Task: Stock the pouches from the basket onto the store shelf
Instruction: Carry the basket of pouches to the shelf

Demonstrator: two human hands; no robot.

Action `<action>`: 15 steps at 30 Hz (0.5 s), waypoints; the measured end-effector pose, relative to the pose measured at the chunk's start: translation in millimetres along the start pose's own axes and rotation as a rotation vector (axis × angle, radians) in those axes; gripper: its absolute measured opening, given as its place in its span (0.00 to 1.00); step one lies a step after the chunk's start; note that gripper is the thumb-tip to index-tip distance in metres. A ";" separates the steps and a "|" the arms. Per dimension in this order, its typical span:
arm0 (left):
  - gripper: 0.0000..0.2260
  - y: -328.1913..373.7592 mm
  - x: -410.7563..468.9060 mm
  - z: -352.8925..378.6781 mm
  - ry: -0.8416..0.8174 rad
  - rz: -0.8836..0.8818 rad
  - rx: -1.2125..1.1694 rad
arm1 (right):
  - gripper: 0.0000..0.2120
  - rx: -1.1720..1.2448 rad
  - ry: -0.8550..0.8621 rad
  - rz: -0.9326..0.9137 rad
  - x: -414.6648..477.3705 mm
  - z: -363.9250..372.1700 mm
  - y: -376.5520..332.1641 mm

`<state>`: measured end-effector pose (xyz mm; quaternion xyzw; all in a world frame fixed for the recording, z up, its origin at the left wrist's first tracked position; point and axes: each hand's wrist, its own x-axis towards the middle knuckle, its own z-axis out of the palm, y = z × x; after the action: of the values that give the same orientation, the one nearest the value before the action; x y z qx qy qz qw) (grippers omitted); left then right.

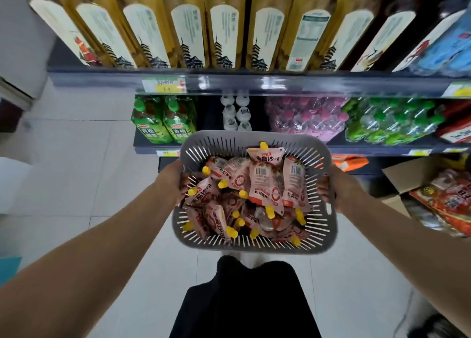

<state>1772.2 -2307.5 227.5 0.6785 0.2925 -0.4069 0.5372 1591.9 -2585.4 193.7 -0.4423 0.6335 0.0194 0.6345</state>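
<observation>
While both arms reach forward, the basket is held level in the air in front of the shelf, above the pale tiled floor. The left hand grips the basket's left wall, its fingers curled over the rim and showing through the slots inside. The right hand grips the right wall the same way, fingertips hooked inside the rim. All the pouches lie inside the basket in a loose heap, pink with yellow caps, some flat and some leaning on the far wall with barcodes up. Beyond the basket, tall yellow bottles stand in a row on the upper shelf. On the lower shelf level just past the basket's far rim sit white-capped bottles; left of them are 2 green bottles, and right of them a wrapped pack with pink caps, then one with green caps. Right of the basket, an open carton holds red packets. Below the basket's near rim, dark clothing shows.
</observation>
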 end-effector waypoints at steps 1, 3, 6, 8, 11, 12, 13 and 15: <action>0.18 3.2 8.1 2.3 -0.001 -0.007 0.018 | 0.13 -0.002 -0.002 0.004 7.6 3.5 -3.1; 0.16 6.8 27.5 4.3 0.029 -0.035 0.048 | 0.14 -0.006 0.002 0.019 24.5 9.0 -7.2; 0.15 9.4 52.4 7.7 0.070 -0.060 0.068 | 0.17 0.019 -0.041 0.029 47.7 15.0 -9.9; 0.15 8.8 64.2 10.6 0.083 -0.077 0.098 | 0.19 0.007 -0.060 0.037 61.2 18.2 -10.1; 0.16 7.1 77.7 16.4 0.105 -0.086 0.102 | 0.19 -0.004 -0.047 0.041 76.7 22.1 -9.3; 0.16 7.0 81.7 18.0 0.106 -0.089 0.100 | 0.19 0.004 -0.042 0.042 81.0 22.8 -8.6; 0.17 7.8 84.9 20.4 0.104 -0.093 0.091 | 0.19 0.020 -0.039 0.042 84.4 23.5 -8.0; 0.18 10.3 89.3 23.5 0.099 -0.094 0.083 | 0.18 0.053 -0.039 0.039 90.6 24.3 -8.0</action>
<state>1819.7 -2336.5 153.0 0.7050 0.3330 -0.4094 0.4738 1633.6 -2624.6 118.9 -0.4124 0.6298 0.0239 0.6578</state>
